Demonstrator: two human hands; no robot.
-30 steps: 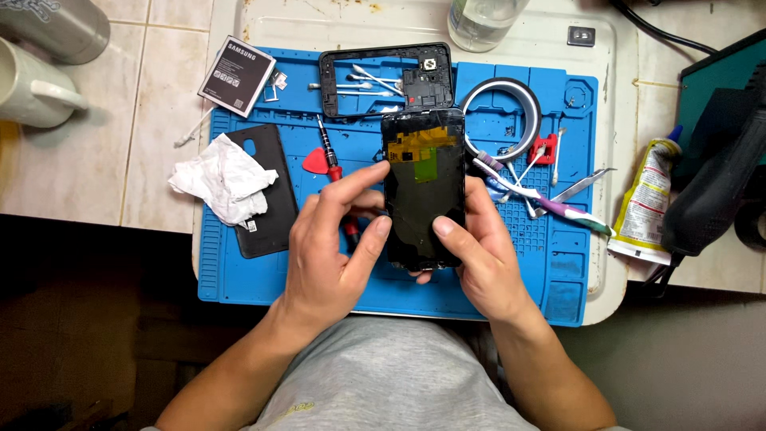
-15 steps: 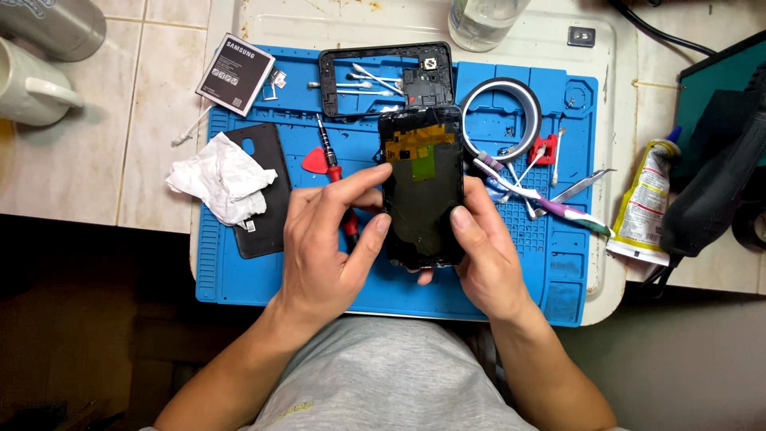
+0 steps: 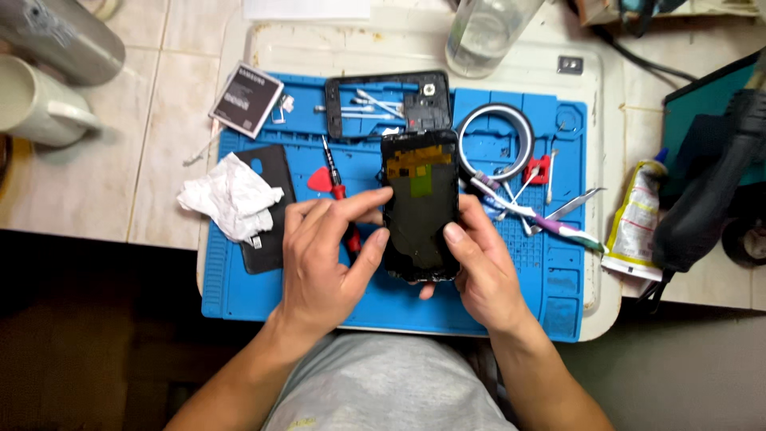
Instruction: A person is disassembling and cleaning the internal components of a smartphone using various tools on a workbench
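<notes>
Both hands hold an opened black phone screen assembly (image 3: 420,199) over a blue work mat (image 3: 239,291). My left hand (image 3: 323,259) grips its left edge, thumb and forefinger on the side. My right hand (image 3: 483,267) grips the right edge, thumb pressing on the dark inner face. Yellow-orange patches show near the assembly's top end.
On the mat lie a black phone frame (image 3: 388,82) with cotton swabs, a black back cover (image 3: 275,179), crumpled tissue (image 3: 230,195), a red screwdriver (image 3: 339,191), a tape ring (image 3: 495,140), tweezers (image 3: 578,205). A battery (image 3: 246,100), white mug (image 3: 36,108), glass (image 3: 487,36), glue tube (image 3: 634,227) stand around.
My right thumb has slid a little down and inward on the assembly's face. The left hand's grip shifted slightly. The assembly stays in the same place.
</notes>
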